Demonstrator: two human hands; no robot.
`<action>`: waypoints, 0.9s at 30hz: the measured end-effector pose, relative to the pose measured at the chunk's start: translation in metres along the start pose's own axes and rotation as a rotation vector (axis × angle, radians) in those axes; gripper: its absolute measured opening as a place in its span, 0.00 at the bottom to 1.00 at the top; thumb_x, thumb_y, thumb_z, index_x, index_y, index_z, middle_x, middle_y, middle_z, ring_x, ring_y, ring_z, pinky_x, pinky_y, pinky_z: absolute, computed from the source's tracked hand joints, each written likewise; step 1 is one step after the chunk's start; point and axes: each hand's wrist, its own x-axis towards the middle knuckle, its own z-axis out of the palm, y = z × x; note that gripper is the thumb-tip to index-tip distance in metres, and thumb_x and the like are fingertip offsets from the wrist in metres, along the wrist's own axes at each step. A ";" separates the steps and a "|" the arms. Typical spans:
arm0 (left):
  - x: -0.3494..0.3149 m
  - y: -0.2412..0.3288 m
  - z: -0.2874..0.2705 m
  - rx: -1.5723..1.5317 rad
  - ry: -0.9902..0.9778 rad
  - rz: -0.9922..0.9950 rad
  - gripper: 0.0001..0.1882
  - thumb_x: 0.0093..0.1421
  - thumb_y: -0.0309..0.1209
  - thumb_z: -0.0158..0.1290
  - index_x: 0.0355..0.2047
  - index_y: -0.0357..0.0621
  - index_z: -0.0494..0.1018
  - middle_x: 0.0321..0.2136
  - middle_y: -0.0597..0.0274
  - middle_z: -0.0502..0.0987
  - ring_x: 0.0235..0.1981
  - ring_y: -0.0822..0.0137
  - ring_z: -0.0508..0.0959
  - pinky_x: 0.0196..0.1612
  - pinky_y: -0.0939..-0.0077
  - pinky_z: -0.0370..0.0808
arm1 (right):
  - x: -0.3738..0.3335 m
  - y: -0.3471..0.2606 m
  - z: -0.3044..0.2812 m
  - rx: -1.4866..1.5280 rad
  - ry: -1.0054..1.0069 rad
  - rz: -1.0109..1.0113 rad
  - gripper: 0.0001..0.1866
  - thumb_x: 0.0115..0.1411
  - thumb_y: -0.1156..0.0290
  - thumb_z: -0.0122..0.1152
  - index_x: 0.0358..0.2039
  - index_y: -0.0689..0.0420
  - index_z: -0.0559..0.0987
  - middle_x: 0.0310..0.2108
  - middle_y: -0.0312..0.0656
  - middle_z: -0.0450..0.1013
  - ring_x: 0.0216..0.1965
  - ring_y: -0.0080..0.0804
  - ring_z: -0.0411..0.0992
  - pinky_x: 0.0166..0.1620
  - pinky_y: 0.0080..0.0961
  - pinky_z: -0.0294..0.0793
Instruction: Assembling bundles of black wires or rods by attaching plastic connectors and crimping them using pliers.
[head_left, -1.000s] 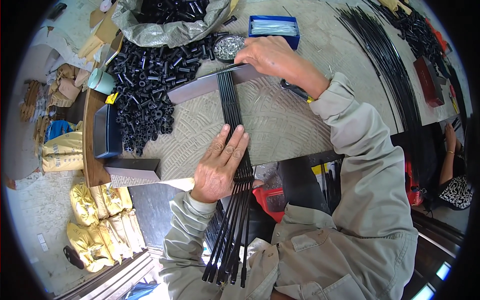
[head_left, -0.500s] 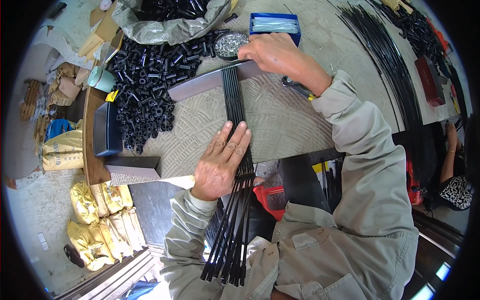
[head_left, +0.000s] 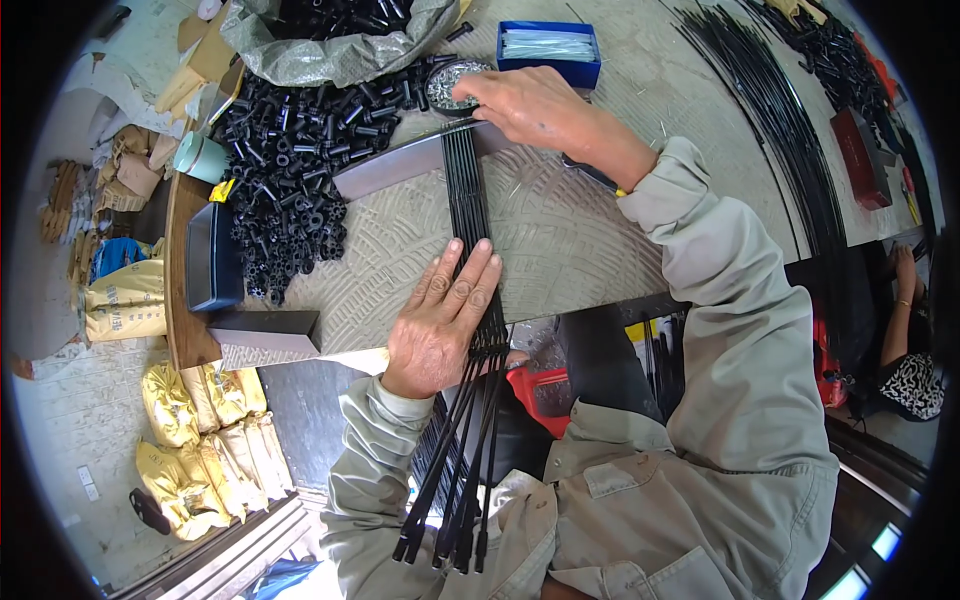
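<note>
A bundle of thin black rods (head_left: 464, 190) lies across the table's front edge, its near ends hanging fanned out over my lap. My left hand (head_left: 440, 325) lies flat on the bundle with fingers stretched, the thumb below the table edge. The rods' far ends meet a long grey metal bar (head_left: 395, 168) standing on edge. Just beyond that bar, my right hand (head_left: 530, 105) has its fingertips bent together at a round dish of small silvery metal pieces (head_left: 455, 80). Whether anything is between those fingertips is hidden. Beneath the right wrist is a dark-handled tool (head_left: 590, 172), partly covered.
Many black tubular plastic parts (head_left: 285, 170) are heaped at the left, below an open woven sack (head_left: 300, 62). A blue box (head_left: 548, 72) of pale thin sticks stands at the back. More black rods (head_left: 775, 120) lie right. Another person's arm (head_left: 900, 300) shows far right.
My right hand has moved left from the bar's top edge to the dish of metal pieces. The left hand stays on the rods, whose hanging ends have shifted slightly.
</note>
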 end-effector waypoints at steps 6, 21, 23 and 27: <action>0.000 0.002 -0.001 0.007 -0.012 -0.006 0.44 0.41 0.56 0.55 0.53 0.37 0.62 0.55 0.52 0.61 0.57 0.49 0.60 0.56 0.61 0.59 | 0.003 -0.003 0.003 0.049 0.003 -0.028 0.12 0.51 0.74 0.55 0.37 0.53 0.68 0.29 0.39 0.71 0.29 0.39 0.72 0.28 0.34 0.69; 0.002 0.003 0.003 0.072 0.070 -0.020 0.39 0.44 0.52 0.53 0.53 0.42 0.62 0.55 0.57 0.62 0.57 0.52 0.60 0.56 0.64 0.61 | 0.005 0.045 -0.019 -0.123 0.208 0.129 0.04 0.49 0.73 0.54 0.26 0.57 0.75 0.29 0.42 0.68 0.34 0.41 0.69 0.35 0.34 0.68; 0.000 0.003 0.005 0.077 0.105 -0.031 0.39 0.44 0.52 0.53 0.53 0.42 0.62 0.55 0.57 0.62 0.57 0.52 0.60 0.55 0.65 0.62 | 0.003 0.063 -0.039 -0.168 0.166 0.225 0.04 0.49 0.72 0.54 0.26 0.57 0.75 0.30 0.42 0.68 0.34 0.42 0.69 0.36 0.34 0.68; -0.006 0.001 0.010 0.089 0.159 -0.039 0.38 0.45 0.51 0.52 0.53 0.42 0.62 0.55 0.58 0.61 0.57 0.53 0.60 0.55 0.66 0.63 | 0.012 0.083 -0.045 -0.272 -0.167 0.315 0.05 0.47 0.68 0.57 0.26 0.53 0.76 0.31 0.43 0.71 0.36 0.44 0.70 0.35 0.36 0.71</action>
